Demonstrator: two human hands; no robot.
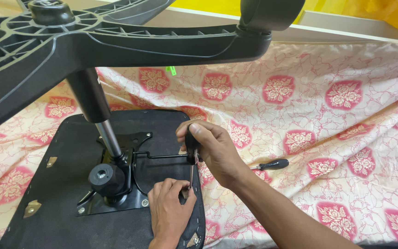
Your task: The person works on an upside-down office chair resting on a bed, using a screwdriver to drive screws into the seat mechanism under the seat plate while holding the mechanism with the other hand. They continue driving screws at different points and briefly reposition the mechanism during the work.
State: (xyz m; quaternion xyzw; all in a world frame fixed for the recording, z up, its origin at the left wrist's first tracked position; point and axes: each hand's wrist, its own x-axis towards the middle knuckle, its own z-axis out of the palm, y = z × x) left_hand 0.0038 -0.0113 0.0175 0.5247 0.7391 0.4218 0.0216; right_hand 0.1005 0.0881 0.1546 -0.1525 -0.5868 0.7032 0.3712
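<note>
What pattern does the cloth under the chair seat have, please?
Cream cloth with pink-red floral medallions and fine red lines, clearest in the head view.

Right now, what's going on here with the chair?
An office chair lies upside down on a floral sheet. The right hand grips a screwdriver upright, tip down at the underside of the seat. The left hand rests on the seat at the tip, steadying it. The metal plate and gas column are attached, with the star base above. A second screwdriver lies on the sheet.
</note>
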